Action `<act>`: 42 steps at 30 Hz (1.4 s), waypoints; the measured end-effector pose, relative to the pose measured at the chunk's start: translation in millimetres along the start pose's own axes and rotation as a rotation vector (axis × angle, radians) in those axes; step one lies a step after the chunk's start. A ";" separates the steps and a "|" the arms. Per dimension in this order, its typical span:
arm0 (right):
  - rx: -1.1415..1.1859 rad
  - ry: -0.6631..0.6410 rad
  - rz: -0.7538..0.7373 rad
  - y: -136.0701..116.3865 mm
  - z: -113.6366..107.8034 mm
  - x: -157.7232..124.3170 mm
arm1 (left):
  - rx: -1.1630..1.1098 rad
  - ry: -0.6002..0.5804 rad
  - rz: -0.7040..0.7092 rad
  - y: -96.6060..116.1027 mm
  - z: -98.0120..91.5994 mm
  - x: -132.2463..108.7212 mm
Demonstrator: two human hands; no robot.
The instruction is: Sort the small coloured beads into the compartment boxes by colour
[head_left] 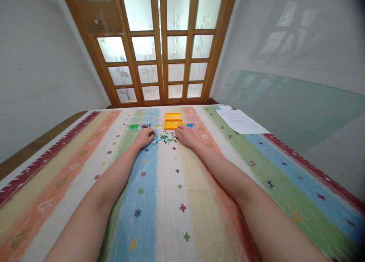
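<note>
A loose pile of tiny coloured pieces, mostly green, blue and dark red, lies on the striped tablecloth between my hands. At its left edge rests my left hand, its fingers curled in and closed; a dark spot shows at the fingertips, too small to make out. My right hand lies at the pile's right edge, back upward, fingers stretched toward the pieces. Just behind the pile stands an opened yellow box with small white pieces inside. The right fingertips are near its front right corner.
Behind my left hand, a clear tray holds green pieces and dark red pieces. Blue pieces sit right of the yellow box. Printed paper sheets lie at the table's far right. Wooden glass-paned doors stand beyond.
</note>
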State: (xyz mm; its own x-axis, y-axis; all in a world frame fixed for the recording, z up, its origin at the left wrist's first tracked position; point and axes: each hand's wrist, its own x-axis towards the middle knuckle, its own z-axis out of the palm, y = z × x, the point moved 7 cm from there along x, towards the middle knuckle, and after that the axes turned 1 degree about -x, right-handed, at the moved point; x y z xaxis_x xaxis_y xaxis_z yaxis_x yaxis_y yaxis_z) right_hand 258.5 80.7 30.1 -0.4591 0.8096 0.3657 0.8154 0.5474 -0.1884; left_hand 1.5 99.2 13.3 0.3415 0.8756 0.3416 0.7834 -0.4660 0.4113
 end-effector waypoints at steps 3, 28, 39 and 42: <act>-0.002 0.000 -0.002 -0.2 0.0 0.0 | -0.026 0.009 -0.012 -0.6 0.3 -0.3; -0.002 0.006 -0.012 -3.5 -3.6 -1.7 | -0.757 0.430 -0.487 -74.5 -7.2 -0.5; 0.002 0.008 -0.002 -3.5 -4.7 -1.8 | -0.903 0.595 -0.522 -81.5 -14.3 -6.2; 0.014 0.023 -0.007 -3.7 -5.6 -2.3 | -0.931 0.715 -0.560 -86.4 -24.6 -12.7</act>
State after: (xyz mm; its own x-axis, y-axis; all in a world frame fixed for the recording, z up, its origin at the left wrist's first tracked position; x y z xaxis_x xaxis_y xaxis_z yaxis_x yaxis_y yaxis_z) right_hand 258.5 75.6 35.1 -0.4563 0.8007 0.3882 0.8072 0.5560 -0.1980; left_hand -83.3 125.2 -5.7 -0.4893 0.8518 0.1874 -0.0220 -0.2269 0.9737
